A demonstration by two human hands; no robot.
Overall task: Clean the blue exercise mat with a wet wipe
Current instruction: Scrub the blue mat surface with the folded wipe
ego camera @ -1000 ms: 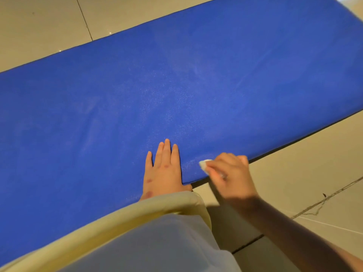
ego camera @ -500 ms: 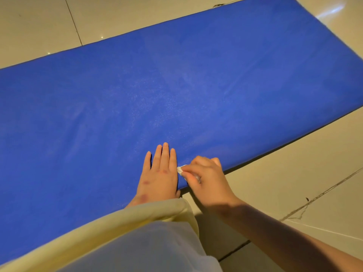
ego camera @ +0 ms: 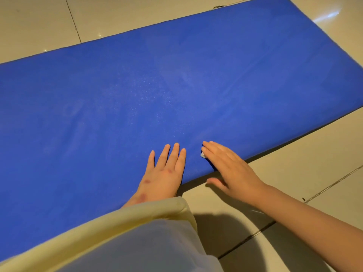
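Tiled floor (ego camera: 294, 183) carrying blue mat (ego camera: 176, 85). Left hand (ego camera: 163, 173) bracing, fingers (ego camera: 175, 154) flat. Right hand (ego camera: 229, 169) pressing wet wipe (ego camera: 203, 155) under straight fingers, likely wiping near edge. Next: sweeping farther past fingers.

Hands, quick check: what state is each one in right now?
Left hand: open, flat on the mat.
Right hand: open, straight fingers pressing the wipe onto the mat.

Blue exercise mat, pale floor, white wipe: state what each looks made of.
Blue exercise mat: probably foam or rubber, matte, finely speckled grain. Pale floor: glazed tile, glossy, showing light reflections and grout lines. Small white wipe: likely soft nonwoven cloth, but mostly hidden under the right hand.
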